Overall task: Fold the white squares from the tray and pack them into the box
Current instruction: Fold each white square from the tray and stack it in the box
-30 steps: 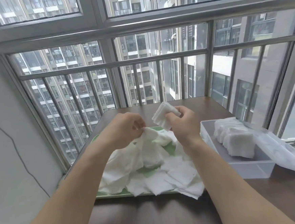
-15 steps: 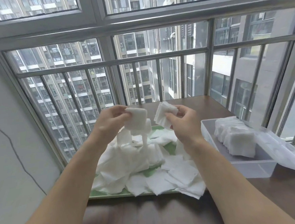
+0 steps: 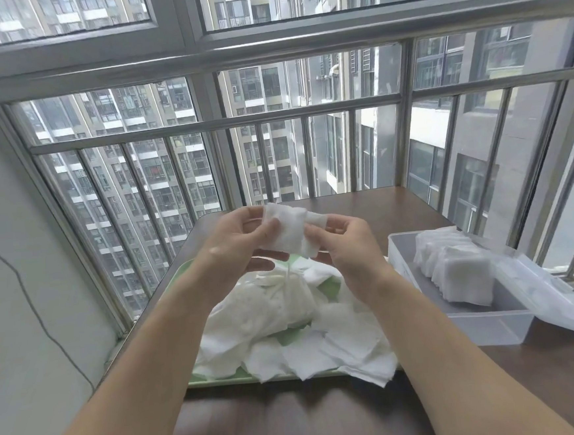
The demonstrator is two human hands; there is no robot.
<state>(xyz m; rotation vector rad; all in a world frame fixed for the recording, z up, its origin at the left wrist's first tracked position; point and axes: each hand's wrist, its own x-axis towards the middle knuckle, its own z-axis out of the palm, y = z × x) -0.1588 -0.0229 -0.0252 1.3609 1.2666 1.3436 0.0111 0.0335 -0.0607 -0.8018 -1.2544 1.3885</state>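
At left, a grey cable (image 3: 27, 299) hangs down the pale wall beside the barred window (image 3: 273, 143). The left hand (image 3: 236, 245) pinches the left edge of a soft white fabric square (image 3: 288, 232) between thumb and fingers, raised above the tray. The right hand (image 3: 348, 247) grips the same square's right edge, fingers curled on it. Below both, a pale green rectangular tray (image 3: 223, 380) on the dark brown wooden table (image 3: 294, 419) holds a loose heap of unfolded white squares (image 3: 287, 320). At right, a clear plastic box (image 3: 486, 325) contains a row of folded white squares (image 3: 454, 269); its clear lid (image 3: 560, 302) lies open, touching its right side.
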